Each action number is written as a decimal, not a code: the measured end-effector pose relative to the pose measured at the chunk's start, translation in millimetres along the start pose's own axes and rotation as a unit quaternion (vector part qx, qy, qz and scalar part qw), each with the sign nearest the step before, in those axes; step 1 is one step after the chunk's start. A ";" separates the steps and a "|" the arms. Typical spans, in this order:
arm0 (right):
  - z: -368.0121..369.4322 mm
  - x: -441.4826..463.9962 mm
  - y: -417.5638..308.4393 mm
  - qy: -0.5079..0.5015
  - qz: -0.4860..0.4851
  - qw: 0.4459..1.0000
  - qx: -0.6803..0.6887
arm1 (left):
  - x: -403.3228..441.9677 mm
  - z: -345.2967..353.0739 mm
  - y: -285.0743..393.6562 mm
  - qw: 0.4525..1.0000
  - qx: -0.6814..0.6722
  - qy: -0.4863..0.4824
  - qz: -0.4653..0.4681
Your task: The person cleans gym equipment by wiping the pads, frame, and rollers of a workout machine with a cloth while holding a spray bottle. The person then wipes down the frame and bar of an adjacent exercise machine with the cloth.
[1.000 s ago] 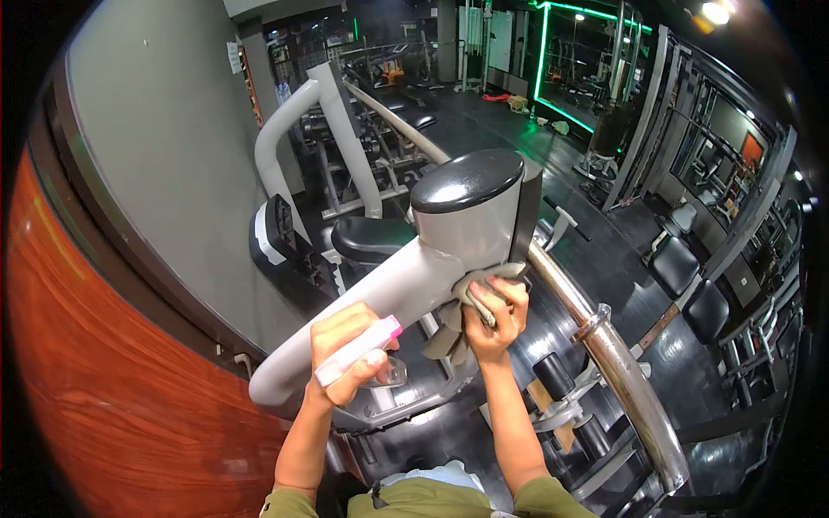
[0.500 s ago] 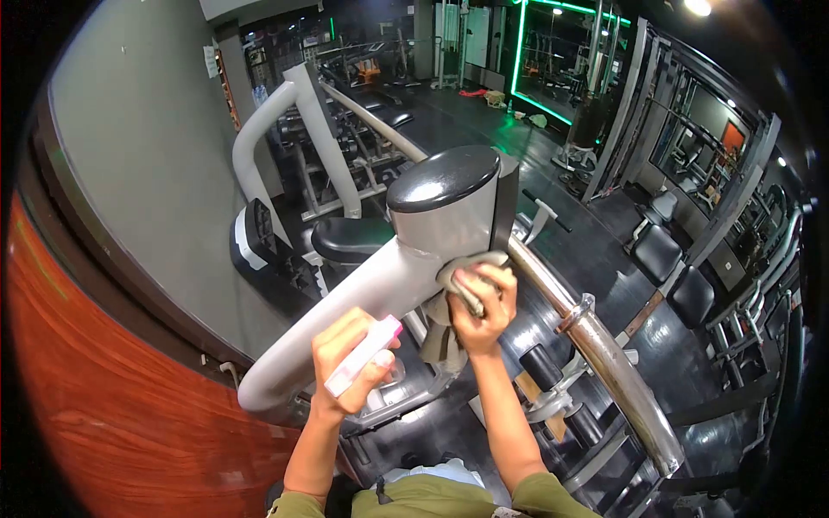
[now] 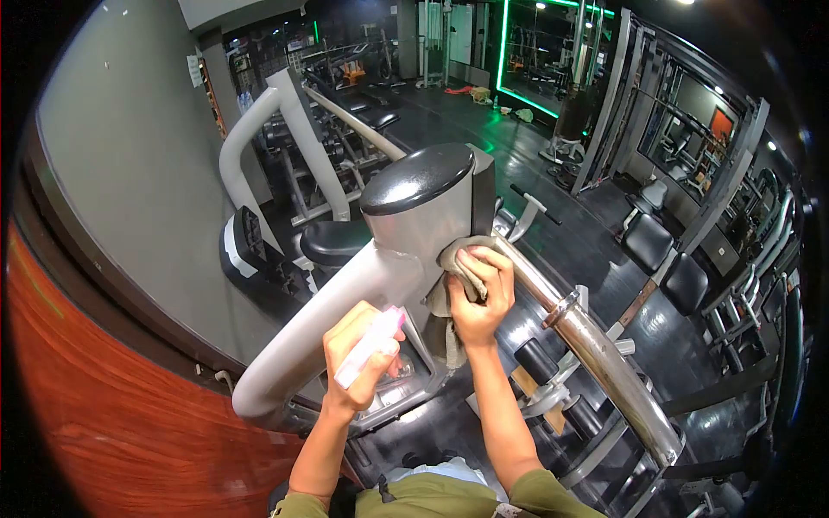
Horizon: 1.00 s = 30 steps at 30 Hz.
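My left hand (image 3: 352,354) is wrapped round a white spray bottle (image 3: 367,350) with a pink nozzle, in front of the thick grey tube of the machine. Its clear lower part shows partly below my fingers. My right hand (image 3: 482,298) grips a grey-beige cloth (image 3: 449,332) and presses it to the side of the grey machine post (image 3: 423,229), just under its black oval cap (image 3: 417,180). Part of the cloth hangs down below my fingers. A chrome bar (image 3: 596,345) slants away to the right of that hand.
A reddish wood panel (image 3: 129,397) and a grey wall (image 3: 129,173) stand at the left. Behind the post is a black pad (image 3: 332,243). Black seats (image 3: 648,242) and more gym machines stand at the right. Dark floor (image 3: 449,112) stretches behind.
The view has shifted, so the machine appears further left. My right hand has moved the cloth slightly up along the post, near its right edge. The bottle stays in my left hand.
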State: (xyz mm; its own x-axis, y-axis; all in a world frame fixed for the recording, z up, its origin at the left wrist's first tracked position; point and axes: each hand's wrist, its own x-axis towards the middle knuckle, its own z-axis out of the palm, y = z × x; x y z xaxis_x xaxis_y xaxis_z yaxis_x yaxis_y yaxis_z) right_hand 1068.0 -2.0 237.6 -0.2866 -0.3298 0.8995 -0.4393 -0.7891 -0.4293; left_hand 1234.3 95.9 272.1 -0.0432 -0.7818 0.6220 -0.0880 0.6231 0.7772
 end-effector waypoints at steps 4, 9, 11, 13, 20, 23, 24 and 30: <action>-1.9 -45.3 24.3 -0.019 -0.014 1.000 -0.002 | -2.3 1.2 -1.4 1.000 -0.018 0.010 -0.018; -18.5 -83.5 35.8 -0.082 0.008 0.996 -0.030 | -0.8 3.8 0.1 0.999 -0.026 0.016 -0.017; -20.5 -72.1 35.9 -0.097 0.010 0.995 -0.010 | -0.8 4.4 -0.9 1.000 -0.022 0.018 -0.013; -18.4 -49.1 28.4 -0.064 0.010 0.998 -0.005 | -1.7 5.6 -1.2 1.000 -0.017 0.016 -0.011; -0.1 -13.4 15.0 0.003 0.031 1.000 -0.001 | -2.7 4.5 -2.7 1.000 -0.003 0.016 -0.010; 0.3 -53.1 30.0 0.011 0.060 0.998 -0.004 | -2.5 4.8 -1.0 1.000 0.003 0.016 -0.018; -1.9 -68.7 34.7 0.008 0.073 0.997 -0.007 | -2.5 4.3 -1.3 1.000 0.006 0.012 -0.013; -9.8 -66.3 26.8 -0.006 0.109 0.994 -0.029 | -5.1 3.6 -5.8 0.998 0.058 -0.004 0.009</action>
State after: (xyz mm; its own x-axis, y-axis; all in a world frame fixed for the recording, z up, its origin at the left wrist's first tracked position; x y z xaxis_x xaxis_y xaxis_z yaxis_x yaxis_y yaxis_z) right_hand 1066.9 3.8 165.7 -0.3696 -0.4962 0.7856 -0.4157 -0.6679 -0.6174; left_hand 1231.4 96.2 264.1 -0.0534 -0.7708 0.6348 -0.2020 0.6309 0.7491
